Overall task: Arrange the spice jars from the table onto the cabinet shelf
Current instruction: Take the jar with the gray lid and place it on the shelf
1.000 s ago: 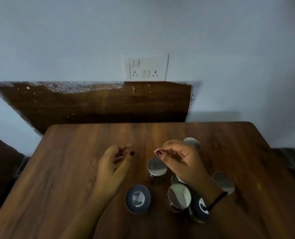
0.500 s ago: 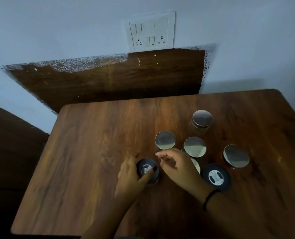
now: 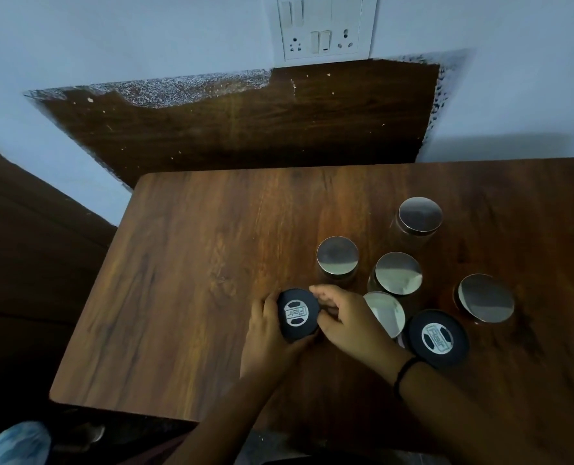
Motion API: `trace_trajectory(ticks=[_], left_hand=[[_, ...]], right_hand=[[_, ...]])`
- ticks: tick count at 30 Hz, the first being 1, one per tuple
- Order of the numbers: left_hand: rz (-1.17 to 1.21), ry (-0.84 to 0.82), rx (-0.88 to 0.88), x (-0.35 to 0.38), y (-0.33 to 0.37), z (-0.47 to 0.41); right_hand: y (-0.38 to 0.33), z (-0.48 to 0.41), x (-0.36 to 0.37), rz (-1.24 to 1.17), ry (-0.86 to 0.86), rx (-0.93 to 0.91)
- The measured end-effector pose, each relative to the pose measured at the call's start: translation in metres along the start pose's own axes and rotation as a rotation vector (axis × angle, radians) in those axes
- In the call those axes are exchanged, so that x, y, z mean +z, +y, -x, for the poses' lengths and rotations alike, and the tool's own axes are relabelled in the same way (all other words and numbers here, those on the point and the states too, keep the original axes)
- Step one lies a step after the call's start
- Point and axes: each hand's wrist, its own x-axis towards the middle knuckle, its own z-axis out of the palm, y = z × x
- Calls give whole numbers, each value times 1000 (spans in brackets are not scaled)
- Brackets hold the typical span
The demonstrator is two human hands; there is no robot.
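Observation:
A black-lidded spice jar point(image 3: 297, 313) stands on the wooden table point(image 3: 185, 280). My left hand point(image 3: 265, 333) wraps its left side and my right hand point(image 3: 349, 320) grips its right side. A second black-lidded jar point(image 3: 437, 337) stands to the right, by my right wrist. Several silver-lidded jars stand behind: one point(image 3: 337, 255) just beyond my fingers, one point(image 3: 398, 273) in the middle, one point(image 3: 420, 216) farthest back, one point(image 3: 485, 297) at the right. Another silver lid point(image 3: 388, 312) is partly hidden by my right hand. No cabinet shelf is in view.
A dark wooden panel point(image 3: 245, 122) leans on the wall behind the table, under a white switch plate point(image 3: 326, 26). Dark furniture point(image 3: 27, 246) sits at the left. A foot in a blue cover point(image 3: 13, 443) shows at the bottom left.
The view has tilted down and closer. Both hands came down from above the table and closed around the near black-lidded jar.

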Motion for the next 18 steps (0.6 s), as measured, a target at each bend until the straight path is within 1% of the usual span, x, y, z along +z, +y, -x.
trace_trajectory(ticks=[11,14,18], left_hand=[[32,47,26,-5,3,-6],[29,55,23,-10,12,-8],[97,43,16,-18,22,-12]], right_hand=[[-2,-4,-8,-59,-17,-39],[-2,-4,-13,-82,0,-43],[-3,-5,-22,-133,43,-53]])
